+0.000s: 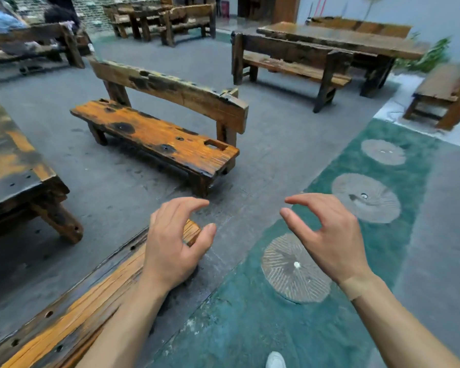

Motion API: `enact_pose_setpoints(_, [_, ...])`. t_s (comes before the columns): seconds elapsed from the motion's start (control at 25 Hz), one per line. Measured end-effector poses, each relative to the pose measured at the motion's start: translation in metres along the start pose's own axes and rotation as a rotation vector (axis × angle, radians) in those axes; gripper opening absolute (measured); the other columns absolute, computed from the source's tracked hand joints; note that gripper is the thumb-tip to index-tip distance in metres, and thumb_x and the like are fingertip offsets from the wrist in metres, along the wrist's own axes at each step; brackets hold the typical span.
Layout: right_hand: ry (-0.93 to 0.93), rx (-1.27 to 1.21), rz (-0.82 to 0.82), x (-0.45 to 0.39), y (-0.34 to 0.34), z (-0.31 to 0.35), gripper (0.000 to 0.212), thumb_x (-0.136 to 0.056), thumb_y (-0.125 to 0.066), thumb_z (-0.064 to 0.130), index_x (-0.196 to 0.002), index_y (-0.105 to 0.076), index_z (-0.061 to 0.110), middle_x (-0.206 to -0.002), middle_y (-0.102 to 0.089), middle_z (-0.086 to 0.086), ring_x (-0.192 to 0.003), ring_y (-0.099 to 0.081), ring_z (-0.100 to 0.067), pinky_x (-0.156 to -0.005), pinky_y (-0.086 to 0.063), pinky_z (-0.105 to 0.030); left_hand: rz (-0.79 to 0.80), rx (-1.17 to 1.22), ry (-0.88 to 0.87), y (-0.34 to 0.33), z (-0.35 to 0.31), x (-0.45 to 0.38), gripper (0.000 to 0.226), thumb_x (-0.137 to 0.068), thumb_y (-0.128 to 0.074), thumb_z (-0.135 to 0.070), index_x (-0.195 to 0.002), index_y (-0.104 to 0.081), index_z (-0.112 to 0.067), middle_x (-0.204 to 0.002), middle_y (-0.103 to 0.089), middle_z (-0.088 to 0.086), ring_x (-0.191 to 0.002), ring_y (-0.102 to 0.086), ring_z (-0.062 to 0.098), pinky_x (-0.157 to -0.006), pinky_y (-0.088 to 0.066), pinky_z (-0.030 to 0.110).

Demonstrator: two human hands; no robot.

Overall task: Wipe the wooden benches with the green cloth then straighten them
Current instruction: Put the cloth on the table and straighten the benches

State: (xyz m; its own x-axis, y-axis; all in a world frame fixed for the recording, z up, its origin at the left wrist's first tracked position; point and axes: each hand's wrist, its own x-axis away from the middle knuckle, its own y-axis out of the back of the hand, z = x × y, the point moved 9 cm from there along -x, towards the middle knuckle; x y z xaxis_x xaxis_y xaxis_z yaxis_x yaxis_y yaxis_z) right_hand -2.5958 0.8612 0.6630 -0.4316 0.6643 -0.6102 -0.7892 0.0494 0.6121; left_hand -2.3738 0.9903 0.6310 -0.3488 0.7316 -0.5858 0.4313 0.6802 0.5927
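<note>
A wooden bench with an orange seat (154,134) and a dark backrest stands slanted on the grey floor ahead of me. A second bench's top rail (72,314) runs from the lower left up to my left hand (173,245). That hand hovers over the rail's end with fingers loosely curved and holds nothing. My right hand (327,235) hangs in the air over the green floor strip, fingers curved, empty. No green cloth is in view.
A dark wooden table (14,166) stands at the left. More benches and tables (290,62) fill the back and right. Round stone discs (295,269) are set in the green floor strip (250,328). My white shoe (275,360) shows at the bottom.
</note>
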Motion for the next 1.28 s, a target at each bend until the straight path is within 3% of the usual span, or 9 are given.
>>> enact_pose_setpoints(0.28, [-0.102, 0.075, -0.106, -0.015, 0.063, -0.083, 0.034, -0.089, -0.059, 0.048, -0.101, -0.074, 0.02, -0.1, -0.074, 0.006, -0.097, -0.067, -0.017, -0.089, -0.041, -0.018, 0.05, 0.049, -0.137, -0.078, -0.054, -0.066, 0.044, -0.089, -0.056, -0.046, -0.12, -0.067, -0.016, -0.12, -0.065, -0.004, -0.114, -0.058, 0.018, -0.097, -0.042, 0.046])
enact_pose_setpoints(0.72, [-0.126, 0.105, -0.227, -0.124, 0.153, -0.286, 0.031, -0.09, -0.061, 0.045, -0.104, -0.072, 0.021, -0.099, -0.07, 0.009, -0.096, -0.062, -0.013, -0.088, -0.04, -0.012, 0.023, 0.035, -0.29, -0.265, -0.143, -0.223, 0.051, -0.09, -0.056, -0.048, -0.126, -0.065, -0.012, -0.127, -0.063, 0.002, -0.12, -0.056, 0.018, -0.101, -0.038, 0.043])
enact_pose_setpoints(0.92, [-0.153, 0.11, -0.22, -0.173, 0.15, -0.348, 0.027, -0.088, -0.068, 0.039, -0.107, -0.073, 0.02, -0.104, -0.071, 0.006, -0.098, -0.063, -0.015, -0.088, -0.044, -0.019, 0.041, 0.031, -0.327, -0.328, -0.147, -0.283, 0.052, -0.089, -0.057, -0.047, -0.126, -0.065, -0.01, -0.126, -0.062, 0.003, -0.12, -0.056, 0.02, -0.102, -0.038, 0.046])
enact_pose_setpoints(1.28, [-0.14, 0.149, -0.214, -0.32, 0.092, -0.464, 0.028, -0.088, -0.069, 0.035, -0.107, -0.073, 0.015, -0.105, -0.071, 0.003, -0.1, -0.063, -0.019, -0.093, -0.04, -0.013, -0.001, 0.066, -0.345, -0.457, -0.086, -0.441, 0.052, -0.089, -0.057, -0.047, -0.125, -0.064, -0.011, -0.125, -0.063, 0.004, -0.118, -0.056, 0.021, -0.101, -0.036, 0.043])
